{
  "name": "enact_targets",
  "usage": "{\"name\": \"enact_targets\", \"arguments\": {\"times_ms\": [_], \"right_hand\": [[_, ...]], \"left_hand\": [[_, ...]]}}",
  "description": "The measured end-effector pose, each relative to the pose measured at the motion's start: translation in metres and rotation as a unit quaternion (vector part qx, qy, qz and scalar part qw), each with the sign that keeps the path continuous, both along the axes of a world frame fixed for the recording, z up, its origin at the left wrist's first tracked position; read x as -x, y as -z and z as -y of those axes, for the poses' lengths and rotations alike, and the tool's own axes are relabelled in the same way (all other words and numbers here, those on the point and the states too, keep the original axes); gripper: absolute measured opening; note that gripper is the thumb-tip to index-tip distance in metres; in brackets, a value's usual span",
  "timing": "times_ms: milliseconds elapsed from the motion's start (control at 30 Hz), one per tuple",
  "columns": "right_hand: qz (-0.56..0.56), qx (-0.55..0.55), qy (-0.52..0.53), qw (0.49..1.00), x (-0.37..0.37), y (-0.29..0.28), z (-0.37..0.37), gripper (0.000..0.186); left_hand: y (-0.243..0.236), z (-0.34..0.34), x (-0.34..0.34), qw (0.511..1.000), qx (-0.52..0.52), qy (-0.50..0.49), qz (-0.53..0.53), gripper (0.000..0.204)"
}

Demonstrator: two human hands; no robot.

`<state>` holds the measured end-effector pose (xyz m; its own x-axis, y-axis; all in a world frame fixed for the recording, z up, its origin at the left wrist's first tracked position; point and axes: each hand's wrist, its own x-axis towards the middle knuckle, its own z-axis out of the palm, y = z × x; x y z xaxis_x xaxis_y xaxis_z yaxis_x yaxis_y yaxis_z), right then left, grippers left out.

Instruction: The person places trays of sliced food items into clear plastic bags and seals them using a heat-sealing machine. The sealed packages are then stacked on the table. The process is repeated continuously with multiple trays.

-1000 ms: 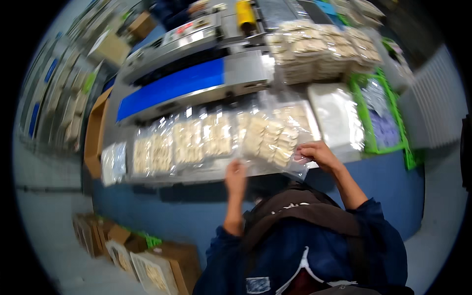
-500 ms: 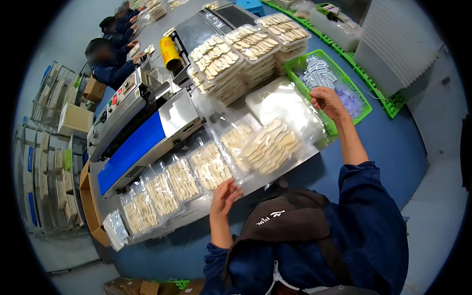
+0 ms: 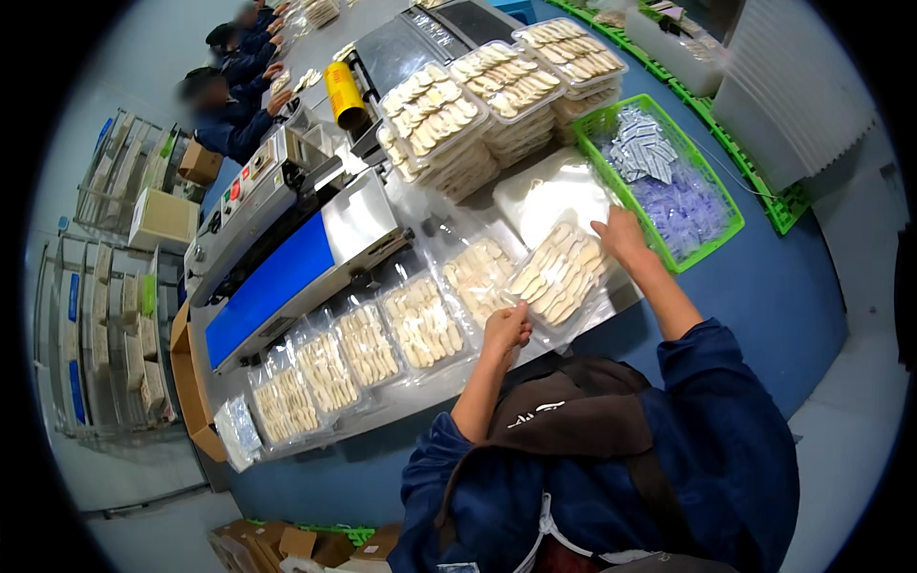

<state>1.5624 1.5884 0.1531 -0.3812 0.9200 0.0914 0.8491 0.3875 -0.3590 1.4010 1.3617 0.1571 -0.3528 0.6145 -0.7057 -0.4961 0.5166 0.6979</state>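
Observation:
A clear tray of pale slices (image 3: 561, 275), which look like sliced mushroom, lies at the right end of a row of bagged trays. My left hand (image 3: 507, 329) has its fingers closed at the tray's near left corner. At its far right corner is my right hand (image 3: 626, 236), thumb and fingers bent at the edge. Beyond the tray lies a stack of clear plastic bags (image 3: 544, 196). The nearest bagged tray (image 3: 479, 274) sits just left of it, with another bagged tray (image 3: 420, 320) beside that one.
A green basket (image 3: 731, 229) of small white-blue and purple packets stands right. Stacked trays (image 3: 435, 110) rise behind the bags. A sealing machine with a blue belt (image 3: 272, 304) runs along the left, near a yellow cylinder (image 3: 344, 94). Co-workers (image 3: 224, 119) work at far left.
My right hand has come down from over the green basket to the tray's far right corner. My left hand has moved right to its near corner. The tray has turned slightly.

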Motion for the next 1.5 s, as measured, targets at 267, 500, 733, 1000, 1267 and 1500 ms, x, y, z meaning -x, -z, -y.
{"name": "enact_targets", "arguments": {"times_ms": [267, 500, 733, 1000, 1267, 1500], "right_hand": [[-0.390, 0.465, -0.133, 0.784, -0.013, -0.109, 0.047, 0.018], [-0.134, 0.063, 0.055, 0.987, -0.075, -0.070, -0.042, 0.024], [0.011, 0.058, 0.150, 0.987, -0.084, -0.030, -0.058, 0.034], [-0.367, 0.349, -0.088, 0.858, -0.018, -0.146, -0.005, 0.004], [-0.148, 0.540, -0.360, 0.746, 0.087, -0.116, 0.075, 0.022], [-0.304, 0.558, -0.258, 0.728, 0.132, -0.126, 0.104, 0.030]], "left_hand": [[-0.019, 0.028, 0.034, 0.929, -0.265, -0.054, 0.251, 0.052], [0.001, 0.063, 0.048, 0.893, -0.292, -0.125, 0.318, 0.051], [0.012, 0.061, 0.043, 0.872, -0.339, -0.179, 0.304, 0.056], [-0.011, 0.046, 0.039, 0.870, -0.334, -0.197, 0.304, 0.053], [-0.006, 0.085, 0.035, 0.831, -0.341, -0.230, 0.376, 0.053], [0.009, 0.162, 0.063, 0.819, -0.307, -0.351, 0.334, 0.052]]}}
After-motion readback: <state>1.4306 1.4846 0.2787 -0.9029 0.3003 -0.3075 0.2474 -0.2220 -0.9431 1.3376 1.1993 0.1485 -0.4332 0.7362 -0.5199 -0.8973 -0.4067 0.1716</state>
